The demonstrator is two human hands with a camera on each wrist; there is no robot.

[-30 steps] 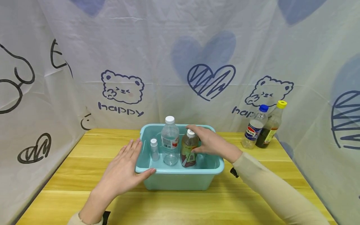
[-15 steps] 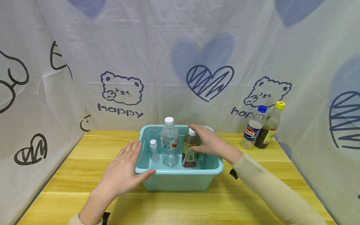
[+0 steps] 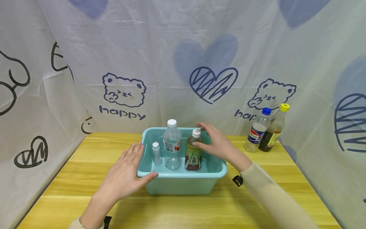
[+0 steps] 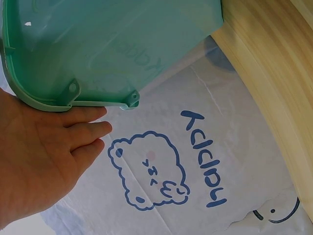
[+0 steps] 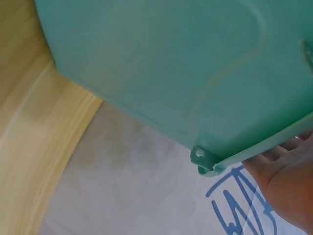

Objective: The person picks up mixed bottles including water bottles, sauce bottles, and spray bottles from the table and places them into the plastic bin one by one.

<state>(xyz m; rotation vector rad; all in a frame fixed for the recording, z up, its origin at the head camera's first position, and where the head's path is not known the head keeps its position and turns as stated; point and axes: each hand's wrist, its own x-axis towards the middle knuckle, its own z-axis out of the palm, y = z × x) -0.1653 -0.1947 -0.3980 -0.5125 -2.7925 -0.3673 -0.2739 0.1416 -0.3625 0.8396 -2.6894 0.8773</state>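
A light-teal plastic bin (image 3: 183, 186) stands on the table. My left hand (image 3: 123, 173) lies along its left rim with straight fingers, the thumb at the front-left corner; in the left wrist view the fingers (image 4: 88, 125) touch the rim. Above the bin's right half is my right hand (image 3: 217, 143), thumb and fingers spread beside a brown-labelled drink bottle (image 3: 193, 156) with a white cap, holding nothing. That bottle stands upright in the bin. Left of it are a clear plastic bottle (image 3: 172, 143) with a white cap and a small clear bottle (image 3: 156, 154), both upright.
At the table's back right stand a blue-capped Pepsi-style bottle (image 3: 256, 133) and a yellow-capped bottle of dark liquid (image 3: 270, 136). A printed cloth (image 3: 166, 63) hangs behind and at both sides. The wooden table (image 3: 183, 210) runs in front of the bin.
My right hand has let go of the brown-labelled bottle and its fingers have spread, moving slightly up and right. The bottle shifted a little right and now stands upright. The left hand stays put.
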